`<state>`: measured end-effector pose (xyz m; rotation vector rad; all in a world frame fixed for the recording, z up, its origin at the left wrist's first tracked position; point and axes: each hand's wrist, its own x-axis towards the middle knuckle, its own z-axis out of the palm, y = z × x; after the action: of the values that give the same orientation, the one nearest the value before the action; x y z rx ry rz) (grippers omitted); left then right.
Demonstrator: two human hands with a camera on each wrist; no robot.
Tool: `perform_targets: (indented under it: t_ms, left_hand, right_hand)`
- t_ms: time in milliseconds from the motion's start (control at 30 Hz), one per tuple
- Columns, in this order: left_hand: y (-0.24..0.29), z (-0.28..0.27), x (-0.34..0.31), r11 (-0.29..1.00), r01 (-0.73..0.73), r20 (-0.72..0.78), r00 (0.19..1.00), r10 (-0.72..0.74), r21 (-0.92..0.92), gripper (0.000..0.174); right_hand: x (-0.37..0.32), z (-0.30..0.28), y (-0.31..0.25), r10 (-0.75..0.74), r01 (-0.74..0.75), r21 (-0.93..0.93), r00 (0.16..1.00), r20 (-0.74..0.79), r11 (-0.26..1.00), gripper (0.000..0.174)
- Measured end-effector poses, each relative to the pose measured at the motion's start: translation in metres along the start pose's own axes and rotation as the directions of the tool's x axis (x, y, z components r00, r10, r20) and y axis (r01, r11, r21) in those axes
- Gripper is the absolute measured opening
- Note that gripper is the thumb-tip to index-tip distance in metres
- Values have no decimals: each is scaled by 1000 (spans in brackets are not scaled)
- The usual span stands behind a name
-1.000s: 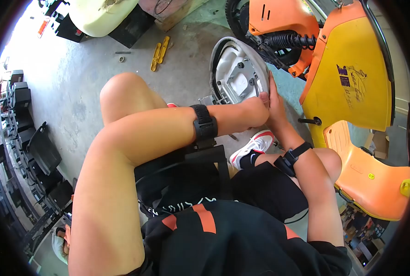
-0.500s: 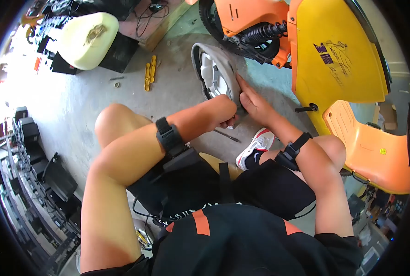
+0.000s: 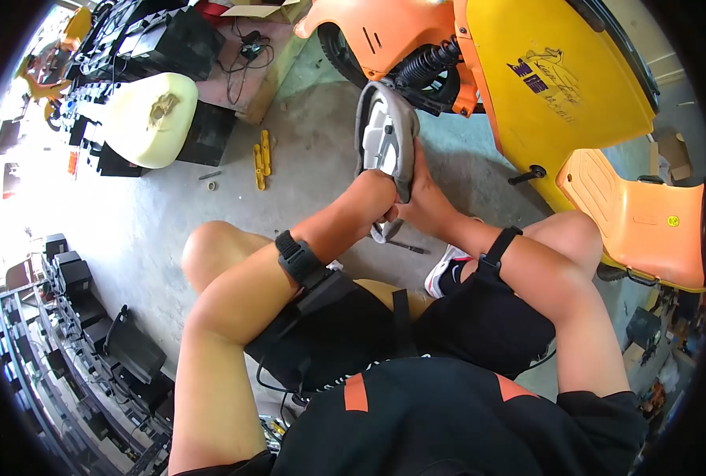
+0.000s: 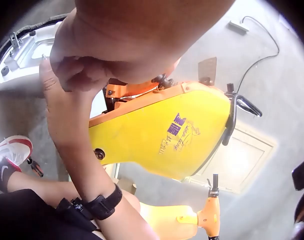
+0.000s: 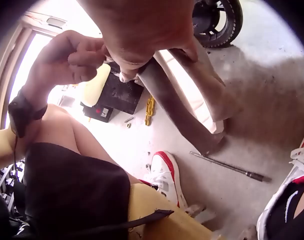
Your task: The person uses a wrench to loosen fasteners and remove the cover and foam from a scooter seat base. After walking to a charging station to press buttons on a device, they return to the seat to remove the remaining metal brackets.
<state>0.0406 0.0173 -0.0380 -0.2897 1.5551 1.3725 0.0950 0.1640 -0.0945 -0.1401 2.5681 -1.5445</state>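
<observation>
A grey padded seat (image 3: 407,127) with a white underside is held tilted above the floor, its underside facing left in the head view. My right hand (image 3: 428,198) grips its edge; in the right wrist view that hand (image 5: 147,35) has fingers and thumb on the grey padding (image 5: 172,100). My left hand (image 3: 375,198) is beside the seat's lower part, fingers curled. The curled fingers of the left hand (image 5: 79,62) show in the right wrist view too, and anything between their tips is hidden. Metal fittings (image 4: 13,62) sit on the white underside.
An orange and yellow vehicle body (image 3: 559,79) stands at the right, an orange seat (image 3: 646,222) below it. A long thin tool (image 5: 229,166) lies on the floor by the shoes. Yellow bars (image 3: 259,165) and a cream seat (image 3: 153,119) are farther left.
The seat has turned until its white underside shows narrower, and it has shifted left in the head view. My left hand has moved from the seat's right edge to its lower part.
</observation>
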Motion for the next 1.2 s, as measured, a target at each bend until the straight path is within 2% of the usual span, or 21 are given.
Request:
perform_targets:
  t_ms: [100,133,200,267,333,400,433,500,533,567,600,633,667,700,767,833,867,1033,1067,1167,1200]
  left_hand:
    - [0,-1,5,999,27,82,996,-31,44,13]
    - [-2,2,7,999,25,80,996,-28,42,13]
    - [1,9,2,980,145,-24,988,-150,-140,13]
    - [12,2,-9,991,84,34,996,-81,-105,12]
    - [13,-8,-12,997,29,94,995,-22,-69,12]
    - [7,-14,-7,952,38,187,982,21,-304,9]
    - [5,-17,-3,954,41,191,981,17,-298,9]
    - [10,-19,-5,855,109,133,990,-47,-507,13]
    - [0,-31,11,857,111,133,990,-50,-503,13]
    - [-19,-52,40,972,-54,217,971,105,-228,17]
    - [-18,-55,40,967,-249,339,915,218,50,21]
    - [-18,-54,39,968,-244,340,916,212,54,21]
    - [9,-40,10,973,-29,217,973,79,-228,22]
    - [25,-32,-7,850,146,136,987,-89,-507,24]
    - [24,-34,-8,862,171,178,979,-96,-477,22]
    - [20,-33,-12,864,54,125,992,10,-500,23]
    - [23,-32,-16,864,60,129,992,5,-501,23]
    - [34,-22,-28,863,-109,65,985,161,-493,22]
    - [28,-22,-25,899,-284,107,936,335,-334,20]
    - [20,-16,-9,890,-281,77,942,328,-358,21]
    - [17,-19,-1,902,-198,114,959,259,-385,24]
  right_hand:
    - [1,9,6,95,-89,52,989,-114,995,111]
    - [-3,6,7,58,-58,-2,997,-50,998,107]
    - [-5,1,11,22,-21,-55,1000,18,998,103]
    - [2,0,15,-136,142,-175,990,45,974,93]
    - [5,-2,13,-125,135,-169,989,73,976,89]
    - [7,-2,14,-106,121,-163,990,94,979,85]
    - [9,1,18,-162,175,-186,983,82,967,84]
    - [13,0,21,-219,229,-210,973,72,951,83]
    - [14,1,22,-230,242,-235,970,79,941,83]
    - [16,1,23,-242,257,-259,966,88,931,82]
    - [18,0,21,-240,254,-255,967,86,933,82]
    - [18,-1,19,-205,230,-254,971,119,940,83]
    - [19,-3,15,-172,206,-254,973,152,945,84]
    - [19,-4,11,-173,206,-252,974,147,946,84]
    - [21,-9,1,-16,87,-312,975,222,946,85]
    - [21,-9,-7,-60,110,-285,983,176,952,84]
    - [21,-10,-11,-106,139,-261,985,138,955,82]
    - [28,-17,-19,-125,132,-179,991,54,975,79]
    - [29,-18,-17,-143,144,-179,990,18,973,78]
    - [32,-24,-11,-169,168,-163,986,8,972,79]
    - [32,-25,-6,-172,171,-165,985,8,971,79]
